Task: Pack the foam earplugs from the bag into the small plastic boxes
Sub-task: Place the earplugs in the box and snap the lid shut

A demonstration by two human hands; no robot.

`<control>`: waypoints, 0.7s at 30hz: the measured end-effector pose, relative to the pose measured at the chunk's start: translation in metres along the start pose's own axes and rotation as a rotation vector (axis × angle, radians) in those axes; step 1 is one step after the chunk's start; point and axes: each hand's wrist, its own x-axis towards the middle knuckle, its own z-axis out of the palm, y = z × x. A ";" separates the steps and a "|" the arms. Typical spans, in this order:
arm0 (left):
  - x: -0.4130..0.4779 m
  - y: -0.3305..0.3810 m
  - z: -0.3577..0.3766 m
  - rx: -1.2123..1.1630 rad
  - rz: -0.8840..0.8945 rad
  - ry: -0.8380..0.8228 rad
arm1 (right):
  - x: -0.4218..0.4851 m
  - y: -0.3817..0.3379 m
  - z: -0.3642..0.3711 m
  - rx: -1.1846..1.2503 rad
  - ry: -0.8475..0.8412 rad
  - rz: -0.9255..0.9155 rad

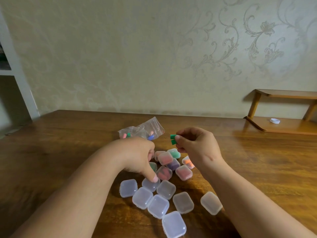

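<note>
Plenty of bare wood on this table (pixel 257 169), wide open to the right and again at far left. Its back edge runs along the wall (pixel 120 57). Off at the right a wooden shelf (pixel 283 125) carries a white cap (pixel 275 120), well apart from the action.

Both forearms reach in from the near edge. The left hand (pixel 139 157) is palm down over the middle of the pile, its thumb (pixel 153 177) stretched back so the tip touches the lid of one clear box (pixel 148 186). Its fingers curl down out of sight among the filled boxes (pixel 165 158), and I can't tell whether that grip has anything in it.

The right hand (pixel 197 145) is raised above the table, knuckles up, wrist cocked. Its grip is pinched tight on two green earplugs (pixel 173 139), which stick out side by side to the left of the fingertips.

The bag (pixel 145 129) lies flat just beyond the left hand, with pink, green and blue plugs showing through. The filled boxes huddle below the raised plugs, between the two hands. The empty boxes (pixel 173 224) are spread nearer the person, lids closed, several touching.
</note>
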 end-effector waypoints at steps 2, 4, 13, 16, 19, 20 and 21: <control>0.001 0.000 0.002 0.034 0.006 -0.032 | 0.000 0.000 0.000 -0.014 0.000 0.002; 0.002 0.000 0.003 0.023 0.024 -0.043 | 0.000 0.000 0.000 -0.027 0.002 0.002; 0.005 -0.004 0.004 -0.104 0.144 -0.001 | -0.001 -0.002 0.000 -0.037 0.022 -0.005; 0.008 -0.005 0.004 -0.217 0.183 0.038 | -0.001 -0.004 -0.002 -0.010 0.034 0.008; 0.012 -0.007 0.007 -0.463 0.198 0.118 | -0.001 -0.005 -0.005 0.012 0.020 0.035; 0.014 -0.008 0.009 -0.553 0.205 0.164 | 0.000 -0.005 -0.006 0.006 0.002 0.055; 0.017 -0.009 0.012 -0.645 0.215 0.211 | 0.000 -0.006 -0.007 -0.013 -0.025 0.080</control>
